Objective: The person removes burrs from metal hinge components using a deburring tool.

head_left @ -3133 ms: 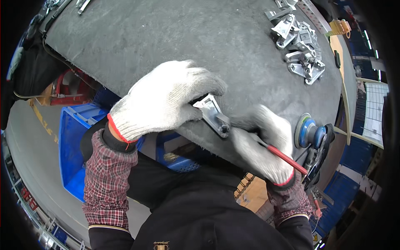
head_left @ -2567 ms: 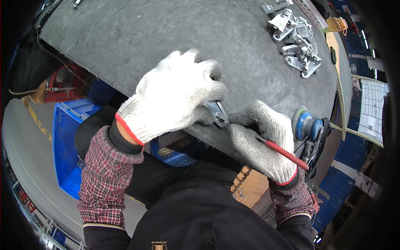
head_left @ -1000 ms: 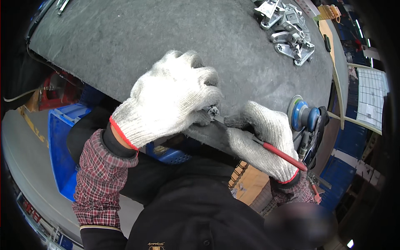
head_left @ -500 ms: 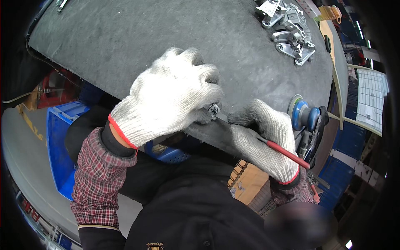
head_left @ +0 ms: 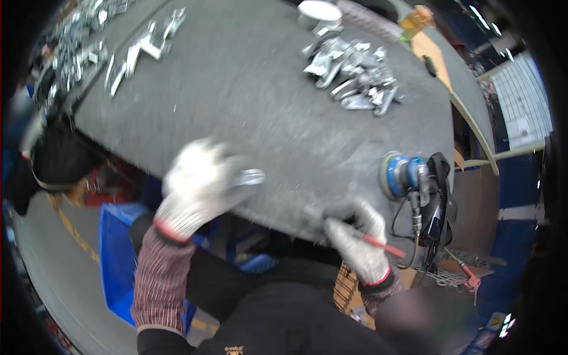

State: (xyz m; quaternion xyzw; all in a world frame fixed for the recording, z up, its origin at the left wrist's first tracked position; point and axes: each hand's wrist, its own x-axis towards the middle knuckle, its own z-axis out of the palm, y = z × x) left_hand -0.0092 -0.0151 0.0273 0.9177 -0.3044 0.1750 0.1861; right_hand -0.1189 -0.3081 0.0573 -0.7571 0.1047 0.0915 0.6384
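My left hand (head_left: 198, 186), in a white knit glove with a red cuff, is closed on a silver metal part (head_left: 251, 177) that sticks out to the right of the fingers. Hand and part are blurred by motion, above the near edge of the dark grey worktop (head_left: 248, 112). My right hand (head_left: 359, 242), gloved alike with greyed fingertips, is wrapped round a slim tool with a red handle (head_left: 384, 246). The handle points back toward the wrist; the tool's tip is not clear. The two hands are well apart.
A heap of silver metal parts (head_left: 355, 74) lies at the far right, with several more parts (head_left: 148, 44) far left. A blue sander (head_left: 405, 176) with a hose rests by the right edge. Below the table's left edge stands a blue bin (head_left: 115, 260). Another person's dark sleeve (head_left: 59, 157) shows at left.
My left hand has drawn the metal part away from the red-handled tool, to the left. My right hand still holds the tool. The view has shifted, bringing in more of the worktop.
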